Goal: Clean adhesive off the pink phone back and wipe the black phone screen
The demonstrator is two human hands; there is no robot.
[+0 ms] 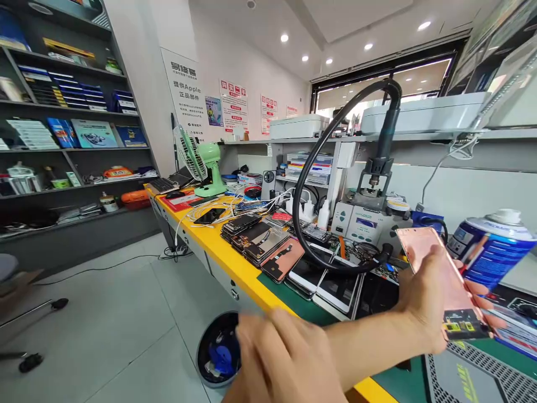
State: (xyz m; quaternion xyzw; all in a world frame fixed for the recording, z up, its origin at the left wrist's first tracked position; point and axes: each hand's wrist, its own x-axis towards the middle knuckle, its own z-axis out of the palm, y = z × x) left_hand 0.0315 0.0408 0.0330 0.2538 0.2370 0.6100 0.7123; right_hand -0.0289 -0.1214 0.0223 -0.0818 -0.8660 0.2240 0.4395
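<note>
My left hand [423,296] reaches to the right, palm up, and holds a thin pink phone panel [436,268] with its thumb over the face and fingertips round the far edge. A black strip with gold parts crosses the panel's lower end. My right hand [289,358] is in front of my left forearm, near the bin [201,350]. Its fingers are curled together, and their tips are blurred; whatever they may hold cannot be made out.
Stacked phone panels [264,240] and white-edged screens [339,285] lie on the yellow-edged bench [235,274]. A black hose [300,184] arches above them. A blue spray can [490,252] is behind my left hand. A green fan [210,168] is at the bench's far end.
</note>
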